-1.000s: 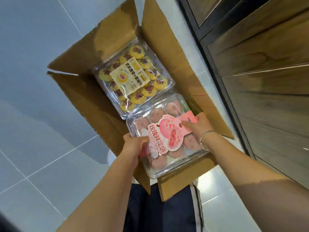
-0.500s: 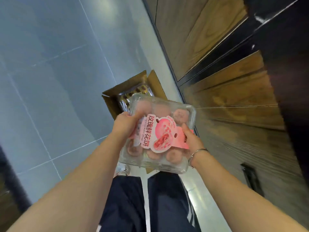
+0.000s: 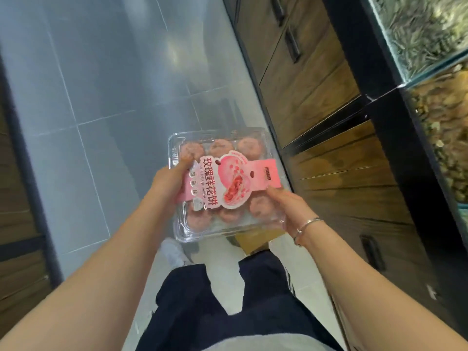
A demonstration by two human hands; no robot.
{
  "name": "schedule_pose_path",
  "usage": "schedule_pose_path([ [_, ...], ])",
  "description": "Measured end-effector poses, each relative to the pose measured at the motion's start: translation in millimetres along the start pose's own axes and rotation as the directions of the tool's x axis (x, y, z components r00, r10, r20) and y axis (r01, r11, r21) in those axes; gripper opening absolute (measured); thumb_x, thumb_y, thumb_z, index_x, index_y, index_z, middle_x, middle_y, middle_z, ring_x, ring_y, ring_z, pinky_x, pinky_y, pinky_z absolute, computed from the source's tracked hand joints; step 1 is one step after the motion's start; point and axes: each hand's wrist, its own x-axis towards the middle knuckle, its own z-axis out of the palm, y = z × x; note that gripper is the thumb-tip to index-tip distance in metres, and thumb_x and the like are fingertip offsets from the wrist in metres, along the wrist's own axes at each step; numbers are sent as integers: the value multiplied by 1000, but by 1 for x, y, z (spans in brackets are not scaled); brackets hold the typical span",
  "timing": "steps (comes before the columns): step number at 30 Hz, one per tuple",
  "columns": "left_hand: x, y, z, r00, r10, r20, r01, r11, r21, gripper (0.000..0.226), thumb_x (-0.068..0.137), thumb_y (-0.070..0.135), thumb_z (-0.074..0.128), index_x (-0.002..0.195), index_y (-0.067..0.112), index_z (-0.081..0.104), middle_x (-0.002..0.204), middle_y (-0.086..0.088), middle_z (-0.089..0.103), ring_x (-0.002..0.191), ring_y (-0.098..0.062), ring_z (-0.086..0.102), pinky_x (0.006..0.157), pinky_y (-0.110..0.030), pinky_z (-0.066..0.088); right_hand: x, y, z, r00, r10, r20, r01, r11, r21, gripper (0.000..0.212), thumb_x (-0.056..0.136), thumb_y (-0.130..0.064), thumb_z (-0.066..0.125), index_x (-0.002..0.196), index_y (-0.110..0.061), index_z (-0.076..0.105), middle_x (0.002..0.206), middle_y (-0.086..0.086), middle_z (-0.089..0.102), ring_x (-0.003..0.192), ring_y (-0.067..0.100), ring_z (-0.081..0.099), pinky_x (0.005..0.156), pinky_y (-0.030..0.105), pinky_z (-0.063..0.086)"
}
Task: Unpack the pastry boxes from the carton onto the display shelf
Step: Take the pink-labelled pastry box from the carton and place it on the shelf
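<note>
A clear plastic pastry box point(image 3: 222, 183) with a pink label and several pink round pastries is held flat in the air in front of me, high above the floor. My left hand point(image 3: 168, 179) grips its left edge, thumb on the lid. My right hand point(image 3: 288, 206), with a bracelet on the wrist, grips the right front corner. Only a corner of the brown carton point(image 3: 255, 240) shows on the floor below the box; the rest is hidden behind it.
A dark wooden cabinet point(image 3: 329, 102) with drawers and black handles runs along the right. Above it at the top right are glass display bins point(image 3: 428, 34) of dried goods. Grey floor tiles point(image 3: 106, 97) fill the left. My dark trousers and a white shoe are below.
The pink pastry box has come up out of the carton and higher toward me, held in both hands. The view has risen, and the carton and yellow pastry box have dropped out of sight.
</note>
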Motion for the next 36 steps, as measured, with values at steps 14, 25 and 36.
schedule_pose_path([
  [14,-73,51,-160,994,103,23,-78,865,-495,27,88,44,60,86,18,63,72,2,71,69,-14,67,73,-34,57,-78,-8,246,948,-228,223,85,855,511,21,92,-10,49,102,-5,67,112,19,67,108,36,62,101,56,42],
  [25,-32,130,-213,894,317,315,-295,948,-118,53,83,41,63,125,10,56,115,-6,67,88,-19,68,62,-21,55,-64,-78,221,939,-272,209,165,892,420,38,73,-5,60,111,0,62,106,18,66,98,35,63,95,56,46],
  [36,22,288,-122,892,251,376,-363,894,264,28,81,31,72,94,7,67,68,0,73,57,-15,66,63,-25,57,-2,-202,202,958,-288,-8,266,873,408,53,83,-23,66,126,4,51,126,29,57,116,46,54,97,64,41],
])
